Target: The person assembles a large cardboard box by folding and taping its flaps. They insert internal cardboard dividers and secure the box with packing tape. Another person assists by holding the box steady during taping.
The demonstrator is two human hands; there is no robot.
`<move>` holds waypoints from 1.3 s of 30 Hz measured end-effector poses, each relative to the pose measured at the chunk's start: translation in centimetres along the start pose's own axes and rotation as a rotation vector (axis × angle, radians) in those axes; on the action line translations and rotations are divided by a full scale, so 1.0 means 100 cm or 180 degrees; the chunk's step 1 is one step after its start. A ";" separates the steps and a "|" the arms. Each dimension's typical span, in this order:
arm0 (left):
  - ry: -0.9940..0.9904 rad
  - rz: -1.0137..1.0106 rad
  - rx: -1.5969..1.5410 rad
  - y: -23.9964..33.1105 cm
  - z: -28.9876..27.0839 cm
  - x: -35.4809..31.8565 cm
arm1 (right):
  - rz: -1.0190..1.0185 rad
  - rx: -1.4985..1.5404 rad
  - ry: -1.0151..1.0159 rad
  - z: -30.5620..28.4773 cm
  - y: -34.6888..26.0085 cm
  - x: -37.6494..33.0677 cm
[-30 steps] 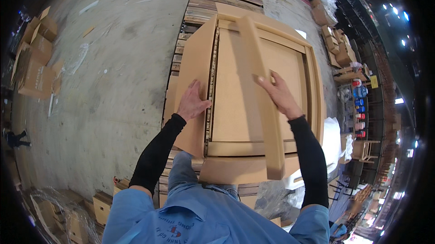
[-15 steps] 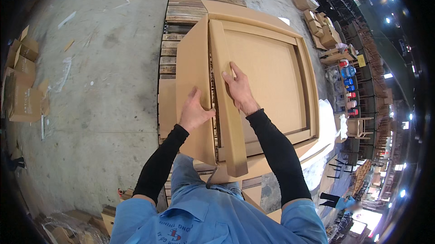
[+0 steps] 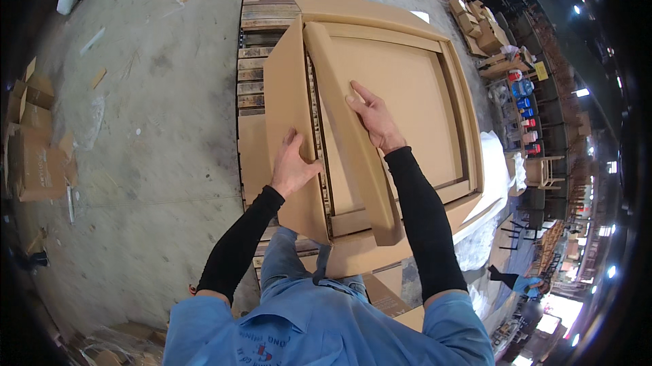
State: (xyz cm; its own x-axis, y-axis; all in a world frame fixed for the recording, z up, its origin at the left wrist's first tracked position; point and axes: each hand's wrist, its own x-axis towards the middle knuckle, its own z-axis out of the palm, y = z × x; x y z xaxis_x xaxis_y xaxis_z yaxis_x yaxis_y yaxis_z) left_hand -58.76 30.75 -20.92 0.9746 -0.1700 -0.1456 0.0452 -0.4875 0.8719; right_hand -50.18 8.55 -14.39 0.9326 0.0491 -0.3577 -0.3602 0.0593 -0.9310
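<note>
two hands work a big cardboard tray (image 3: 401, 101) at twelve o'clock: left hand (image 3: 293, 165) grips its side flap (image 3: 288, 128), right hand (image 3: 373, 118) lies flat, fingers spread, on a loose strip (image 3: 353, 162) (light, stiff, likely easily creased; best held by edges).

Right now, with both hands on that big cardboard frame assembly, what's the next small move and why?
Probably press the long brown cardboard strip down flat along the frame's left edge. The right hand lies on it, but it slants across the flat brown cardboard panel, while the left hand steadies the upright cardboard side flap beside it.
</note>
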 end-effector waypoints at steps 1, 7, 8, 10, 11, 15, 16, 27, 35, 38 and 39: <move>-0.0029 -0.0028 0.0076 -0.003 0.000 -0.003 | 0.0035 0.0119 0.0011 0.000 0.003 -0.002; -0.0265 0.0119 -0.0189 -0.015 -0.002 0.001 | 0.0047 0.0080 0.0031 -0.003 0.015 -0.022; -0.0218 0.0082 -0.0381 -0.022 0.002 0.001 | 0.0017 0.0047 0.0025 0.001 0.014 -0.018; -0.0140 0.0026 -0.0686 -0.030 0.007 0.005 | -0.0058 -0.0031 0.0032 0.006 0.012 -0.009; -0.0140 0.0001 -0.0795 -0.031 0.008 0.003 | -0.0103 -0.0077 0.0044 0.008 0.011 -0.001; -0.0322 -0.0239 -0.1160 -0.014 -0.006 -0.005 | -0.0156 -0.0194 0.0076 0.018 0.011 0.007; -0.0406 -0.0311 -0.1329 -0.007 -0.011 -0.006 | -0.0102 -0.0125 0.0048 0.024 0.004 0.008; -0.0730 0.0478 -0.1931 -0.065 -0.042 0.007 | -0.1272 -0.1342 0.0817 0.083 0.050 0.062; 0.0226 0.2121 0.1216 -0.095 -0.271 0.201 | -0.1137 -0.1275 0.1330 0.115 0.041 0.055; 0.0508 0.2634 0.2123 -0.039 -0.229 0.296 | -0.0661 -0.1146 0.1189 0.113 0.022 0.018; 0.0329 0.2741 0.2496 -0.022 -0.185 0.317 | -0.0769 -0.1421 0.1420 0.113 0.036 0.039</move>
State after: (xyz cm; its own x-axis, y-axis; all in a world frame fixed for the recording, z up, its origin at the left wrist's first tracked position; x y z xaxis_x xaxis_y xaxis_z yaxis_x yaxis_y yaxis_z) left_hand -23.88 42.25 -18.84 0.6320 -0.6493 0.4231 -0.7518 -0.6463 0.1311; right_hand -48.16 20.18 -18.30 0.9409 -0.3359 -0.0422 -0.1849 -0.4055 -0.8952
